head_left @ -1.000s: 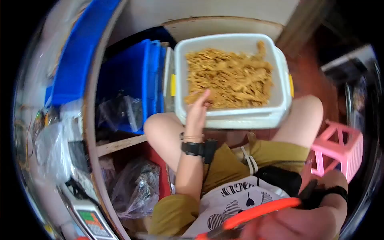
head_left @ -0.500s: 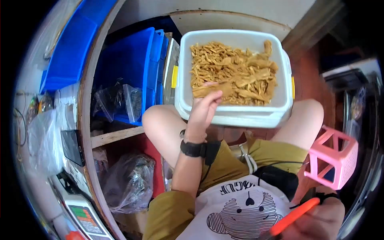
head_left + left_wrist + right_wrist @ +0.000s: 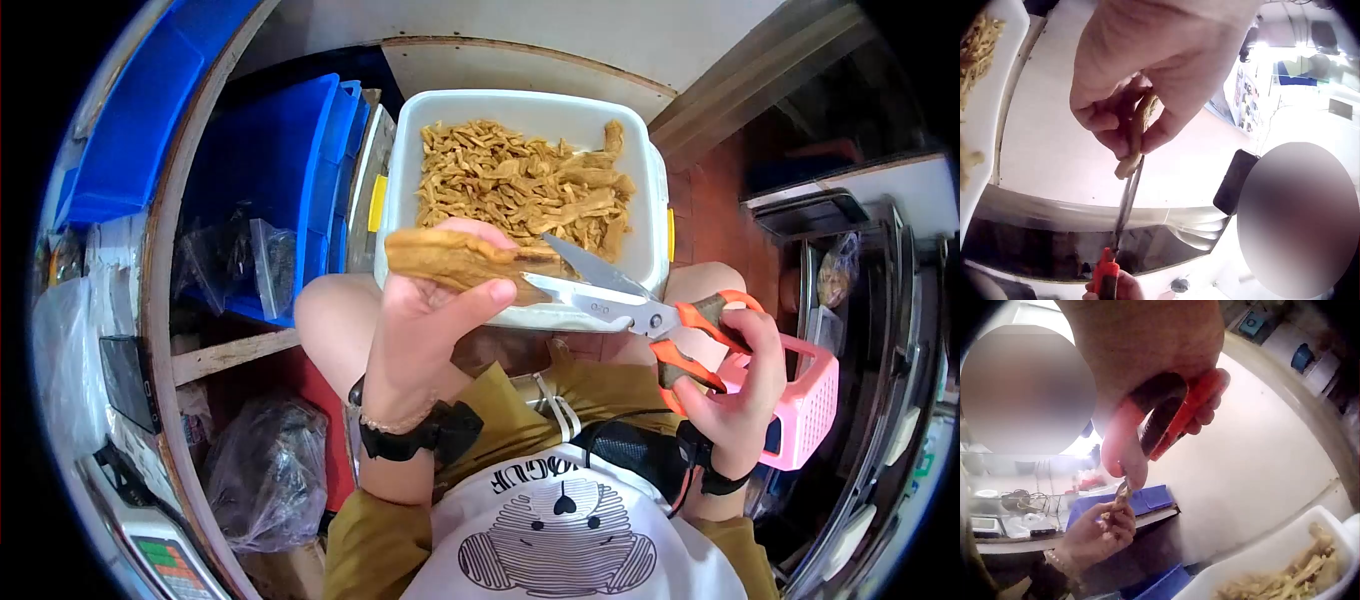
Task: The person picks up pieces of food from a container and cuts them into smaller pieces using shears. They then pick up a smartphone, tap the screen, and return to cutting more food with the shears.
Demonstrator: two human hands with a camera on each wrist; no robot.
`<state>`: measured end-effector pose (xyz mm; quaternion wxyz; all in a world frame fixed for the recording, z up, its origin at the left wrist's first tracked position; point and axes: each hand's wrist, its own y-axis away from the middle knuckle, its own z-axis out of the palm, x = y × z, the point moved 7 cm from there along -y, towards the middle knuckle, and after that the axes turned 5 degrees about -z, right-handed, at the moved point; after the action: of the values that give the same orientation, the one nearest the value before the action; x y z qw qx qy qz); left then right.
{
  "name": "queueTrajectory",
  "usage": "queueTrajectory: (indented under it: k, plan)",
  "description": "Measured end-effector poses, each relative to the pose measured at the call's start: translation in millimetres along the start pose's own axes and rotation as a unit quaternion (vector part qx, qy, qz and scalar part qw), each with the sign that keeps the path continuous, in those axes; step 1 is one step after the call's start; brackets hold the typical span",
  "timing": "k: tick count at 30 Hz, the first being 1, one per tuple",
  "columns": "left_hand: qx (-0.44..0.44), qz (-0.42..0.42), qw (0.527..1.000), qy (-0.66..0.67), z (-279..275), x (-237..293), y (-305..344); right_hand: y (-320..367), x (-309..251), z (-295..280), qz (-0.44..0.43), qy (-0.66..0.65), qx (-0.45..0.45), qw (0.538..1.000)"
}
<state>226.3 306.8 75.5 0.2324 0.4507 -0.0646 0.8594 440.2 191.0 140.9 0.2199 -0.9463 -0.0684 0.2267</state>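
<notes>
Two hands at work. Left hand (image 3: 430, 310): fingers curled round flat tan dried strip (image 3: 450, 262), held level. Right hand (image 3: 740, 390): fingers through orange-handled steel scissors (image 3: 610, 298), blades parted at strip's end, just beside left fingers. White plastic tub (image 3: 520, 100) beyond fingers, holding many tan cut slivers (image 3: 520, 185). Judged: this strip uncut, snipping yet to do.

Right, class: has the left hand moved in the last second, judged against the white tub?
Yes. The left hand has drawn back out of the white tub towards the body, holding a dried strip over its near rim, at the scissors.
</notes>
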Motion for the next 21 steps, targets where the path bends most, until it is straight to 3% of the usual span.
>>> queueTrajectory:
  k: [2,11,13,19,21]
  plan:
    - [-0.002,0.029,1.000,-0.005,1.8,5.3,1.0,0.8,2.1,2.0,0.002,0.001,-0.008,1.000]
    - [-0.023,-0.037,0.998,-0.047,1.1,3.7,-6.4,7.0,13.1,13.6,0.014,-0.045,-0.039,0.998]
    - [-0.070,-0.058,0.996,-0.007,7.9,2.4,-9.1,8.3,14.7,14.2,0.015,-0.060,-0.041,0.997]
    - [-0.086,-0.033,0.995,-0.050,19.4,5.1,-15.3,14.8,25.4,19.9,0.058,-0.114,-0.063,0.990]
    - [-0.071,-0.051,0.994,-0.063,24.0,8.5,-17.2,22.4,30.2,28.5,0.107,-0.198,-0.094,0.970]
